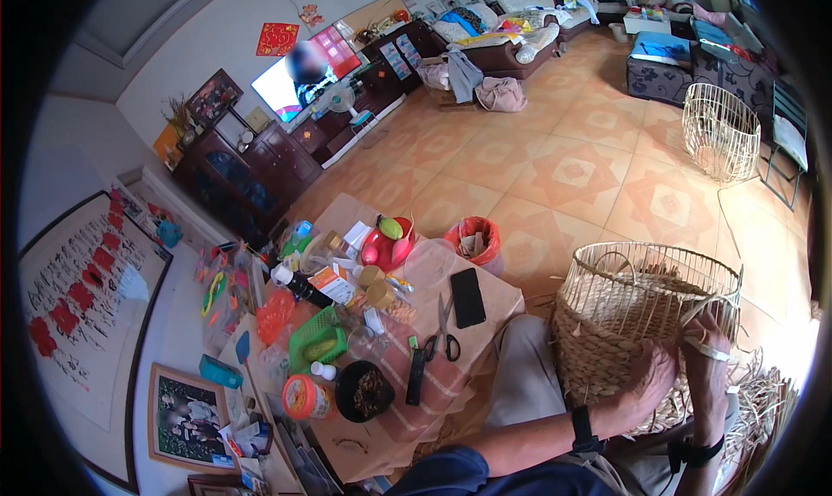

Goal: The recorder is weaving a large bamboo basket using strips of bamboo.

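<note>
On the person's lap, right of the desk (pixel 485 310), rests the half-woven basket (pixel 624 323). Left hand (pixel 654 370) presses its woven wall, grip closed on a strand. Right hand (pixel 711 344) pinches a pale strip (pixel 704 310) at the basket's rim.

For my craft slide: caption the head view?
Both hands, left hand and right hand, weaving a straw basket beside a cluttered table.
</note>
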The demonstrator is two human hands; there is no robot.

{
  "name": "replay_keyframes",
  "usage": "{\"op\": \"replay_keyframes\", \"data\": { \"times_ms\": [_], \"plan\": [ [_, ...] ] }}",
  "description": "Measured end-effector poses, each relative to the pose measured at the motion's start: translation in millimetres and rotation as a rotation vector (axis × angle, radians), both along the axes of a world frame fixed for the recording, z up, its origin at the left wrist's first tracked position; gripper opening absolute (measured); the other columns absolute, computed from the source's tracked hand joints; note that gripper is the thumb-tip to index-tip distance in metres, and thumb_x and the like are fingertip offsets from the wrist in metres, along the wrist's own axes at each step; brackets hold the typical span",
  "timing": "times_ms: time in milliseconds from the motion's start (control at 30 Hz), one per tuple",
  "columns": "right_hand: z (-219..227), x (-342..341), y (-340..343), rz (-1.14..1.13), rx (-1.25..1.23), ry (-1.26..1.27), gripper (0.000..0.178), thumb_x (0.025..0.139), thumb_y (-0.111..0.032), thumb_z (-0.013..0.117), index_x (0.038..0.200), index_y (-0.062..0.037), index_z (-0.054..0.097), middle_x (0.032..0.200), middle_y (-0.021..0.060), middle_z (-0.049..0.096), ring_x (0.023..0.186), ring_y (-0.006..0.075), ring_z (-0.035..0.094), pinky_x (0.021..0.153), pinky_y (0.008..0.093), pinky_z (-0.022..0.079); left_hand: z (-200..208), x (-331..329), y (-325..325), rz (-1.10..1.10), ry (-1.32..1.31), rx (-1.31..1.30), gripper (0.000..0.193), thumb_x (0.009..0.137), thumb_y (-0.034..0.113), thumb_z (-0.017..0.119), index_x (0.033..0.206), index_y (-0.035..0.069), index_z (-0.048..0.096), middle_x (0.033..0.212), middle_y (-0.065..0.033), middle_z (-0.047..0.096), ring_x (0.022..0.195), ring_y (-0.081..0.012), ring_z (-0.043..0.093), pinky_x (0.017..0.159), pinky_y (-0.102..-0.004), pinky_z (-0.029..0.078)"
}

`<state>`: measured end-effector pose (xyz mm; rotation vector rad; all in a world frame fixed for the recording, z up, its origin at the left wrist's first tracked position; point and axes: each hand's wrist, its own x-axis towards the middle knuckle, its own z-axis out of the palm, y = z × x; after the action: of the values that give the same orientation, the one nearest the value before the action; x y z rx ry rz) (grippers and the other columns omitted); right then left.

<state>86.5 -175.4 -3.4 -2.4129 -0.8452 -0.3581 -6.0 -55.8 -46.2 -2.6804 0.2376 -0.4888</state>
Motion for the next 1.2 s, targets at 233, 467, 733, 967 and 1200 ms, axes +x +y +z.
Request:
{"op": "replay_keyframes", "data": {
  "times_ms": [233, 467, 733, 967, 1200],
  "plan": [
    [-5, 5, 10, -0.012, -0.047, 0.045, 0.015, 0.091, -0.014, 0.063, 0.096, -0.0004, 0.06, 0.084, 0.0215, 0.061, 0.071, 0.0426, 0.061, 0.061, 0.0493, 0.045, 16, -4, 20, -0.153, 0.134, -0.471, 0.038, 0.097, 0.02, 0.059, 0.125, -0.006, 0.06, 0.118, -0.0181, 0.063, 0.116, -0.0316, 0.06, 0.104, -0.0474, 0.045],
    [3, -4, -12, 0.013, 0.129, -0.095, 0.011, 0.089, -0.012, 0.063, 0.097, -0.0059, 0.061, 0.085, 0.0164, 0.061, 0.073, 0.0426, 0.064, 0.063, 0.0503, 0.049, 211, -70, 64, -0.978, 1.156, -2.587, 0.078, 0.095, 0.06, 0.069, 0.139, -0.002, 0.052, 0.122, -0.0151, 0.063, 0.107, -0.0284, 0.065, 0.094, -0.0377, 0.05],
    [-23, 7, 12, -0.039, 0.046, 0.0, 0.006, 0.091, -0.011, 0.062, 0.095, -0.0084, 0.06, 0.085, 0.0148, 0.061, 0.073, 0.0414, 0.064, 0.062, 0.0496, 0.049, 188, -108, 49, -1.839, 1.106, -2.688, 0.129, 0.079, 0.085, 0.065, 0.15, -0.017, 0.033, 0.134, -0.0357, 0.059, 0.12, -0.0366, 0.066, 0.095, -0.0407, 0.056],
    [-22, 4, 9, -0.029, 0.063, -0.02, 0.01, 0.089, -0.013, 0.066, 0.097, -0.0104, 0.061, 0.088, 0.0136, 0.062, 0.074, 0.0404, 0.066, 0.063, 0.0485, 0.052, 198, -117, 58, -1.665, 1.326, -2.594, 0.132, 0.076, 0.085, 0.069, 0.151, -0.016, 0.03, 0.139, -0.0384, 0.054, 0.126, -0.0379, 0.062, 0.101, -0.0418, 0.052],
    [-31, 10, 5, -0.042, -0.053, -0.034, 0.013, 0.091, -0.02, 0.066, 0.102, -0.0126, 0.063, 0.093, 0.0104, 0.063, 0.073, 0.0365, 0.068, 0.063, 0.048, 0.052, 196, -124, 58, -1.643, 1.108, -2.806, 0.13, 0.074, 0.09, 0.065, 0.146, -0.015, 0.038, 0.138, -0.0391, 0.054, 0.126, -0.0379, 0.061, 0.1, -0.0415, 0.051]
  ]
}}
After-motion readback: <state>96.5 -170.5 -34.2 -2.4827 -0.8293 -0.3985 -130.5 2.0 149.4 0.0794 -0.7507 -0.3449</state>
